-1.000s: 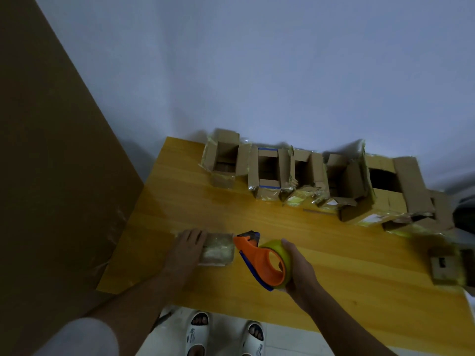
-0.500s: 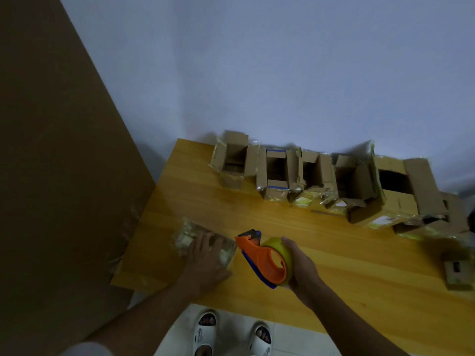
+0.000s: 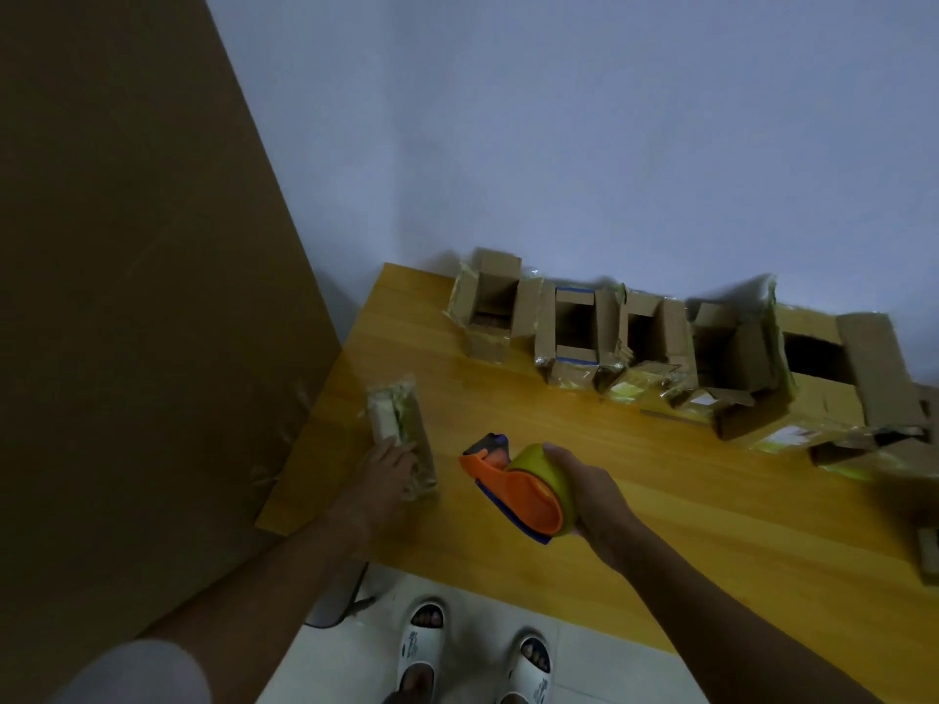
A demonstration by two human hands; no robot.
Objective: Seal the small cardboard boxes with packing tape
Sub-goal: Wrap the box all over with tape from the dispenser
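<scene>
A small taped cardboard box lies near the left edge of the wooden table, its long side pointing away from me. My left hand rests on its near end with fingers laid flat over it. My right hand grips an orange and blue tape dispenser carrying a yellow-green tape roll, held just above the table to the right of the box. A row of several open cardboard boxes stands along the wall at the back.
A large brown board leans at the left, right beside the table's edge. A bigger open box sits at the back right. Another small box lies at the far right edge. My feet in white slippers stand below the table.
The left hand has turned the taped box from lying sideways to pointing away from me and slid it left. The right hand with the dispenser has stayed about where it was.
</scene>
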